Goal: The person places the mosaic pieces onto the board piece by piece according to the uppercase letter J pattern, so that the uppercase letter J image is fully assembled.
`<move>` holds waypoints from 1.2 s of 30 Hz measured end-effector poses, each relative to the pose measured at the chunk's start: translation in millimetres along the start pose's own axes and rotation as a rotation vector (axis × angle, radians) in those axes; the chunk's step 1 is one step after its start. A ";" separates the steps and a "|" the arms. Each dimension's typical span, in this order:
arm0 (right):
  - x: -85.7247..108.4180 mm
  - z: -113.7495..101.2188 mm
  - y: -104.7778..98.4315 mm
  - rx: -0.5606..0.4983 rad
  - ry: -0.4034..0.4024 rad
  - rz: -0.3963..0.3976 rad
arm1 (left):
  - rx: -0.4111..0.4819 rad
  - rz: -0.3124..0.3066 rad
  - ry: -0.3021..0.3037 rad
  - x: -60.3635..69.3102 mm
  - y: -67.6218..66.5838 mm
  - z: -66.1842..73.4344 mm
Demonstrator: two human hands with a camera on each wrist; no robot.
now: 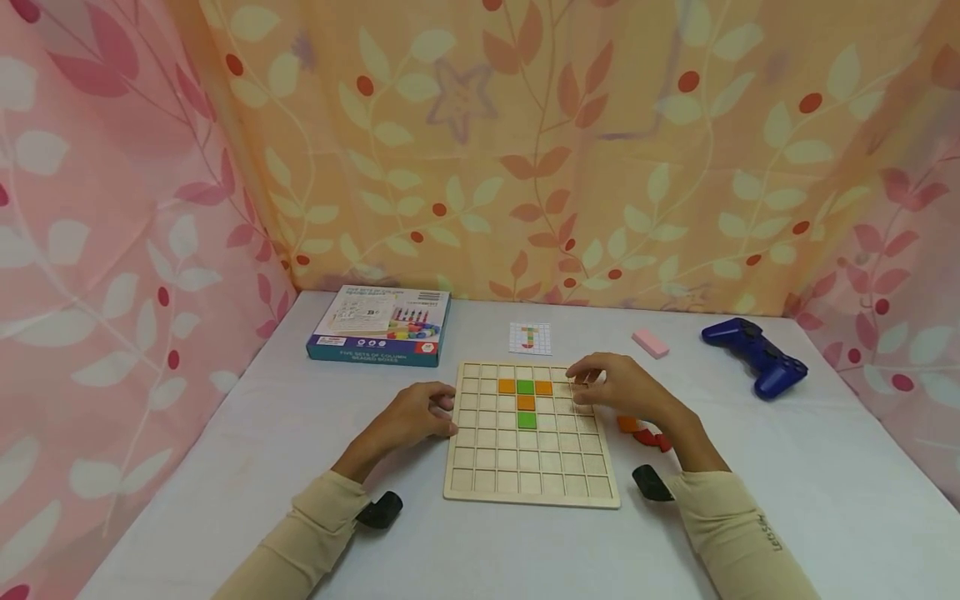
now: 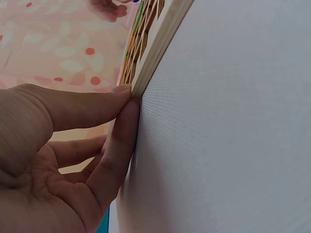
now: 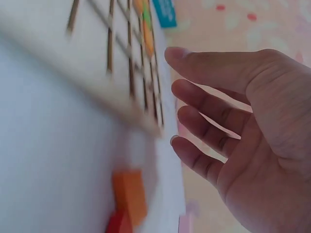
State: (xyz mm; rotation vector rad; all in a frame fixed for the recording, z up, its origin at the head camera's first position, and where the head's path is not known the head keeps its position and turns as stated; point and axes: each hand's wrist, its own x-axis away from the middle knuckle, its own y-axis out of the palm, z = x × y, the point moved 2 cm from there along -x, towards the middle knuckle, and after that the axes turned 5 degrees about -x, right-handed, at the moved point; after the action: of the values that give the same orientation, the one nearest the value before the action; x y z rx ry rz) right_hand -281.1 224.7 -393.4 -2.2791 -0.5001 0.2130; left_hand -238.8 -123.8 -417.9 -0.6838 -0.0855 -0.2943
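Observation:
A wooden grid board (image 1: 510,475) lies flat on the table. Five would be a count, so: several orange and green tiles sit in its cells, a green tile (image 1: 527,420) lowest and an orange tile (image 1: 507,387) at the upper left, forming a T. At the board's left edge, my left hand (image 1: 408,414) pinches the rim between thumb and index finger, as the left wrist view shows. My right hand (image 1: 618,387) hovers by the board's upper right corner, fingers loosely bent and holding nothing. Beside that edge lie an orange block (image 3: 129,196) and red pieces (image 1: 647,437), partly hidden by the right wrist.
Behind the board lies a small pattern card (image 1: 530,338). A pink eraser-like block (image 1: 650,342) and a blue game controller (image 1: 756,357) are at the right. A flat toy box (image 1: 378,327) with a paper on top stands at the back left. Patterned curtains surround the table.

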 end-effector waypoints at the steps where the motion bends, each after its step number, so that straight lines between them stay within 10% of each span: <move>1: 2.2 3.3 -2.2 0.002 0.009 0.004 | 0.000 0.000 0.001 0.1 -0.3 0.0; 36: 68.7 33.7 -19.1 0.153 -0.012 -0.042 | -0.004 0.002 0.008 0.9 -0.1 1.1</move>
State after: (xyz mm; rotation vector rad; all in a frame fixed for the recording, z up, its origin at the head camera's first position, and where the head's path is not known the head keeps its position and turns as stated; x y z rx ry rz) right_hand -234.4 287.6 -402.3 -2.1181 -0.5200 0.2364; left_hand -238.0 -123.4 -416.9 -0.6871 -0.0766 -0.2950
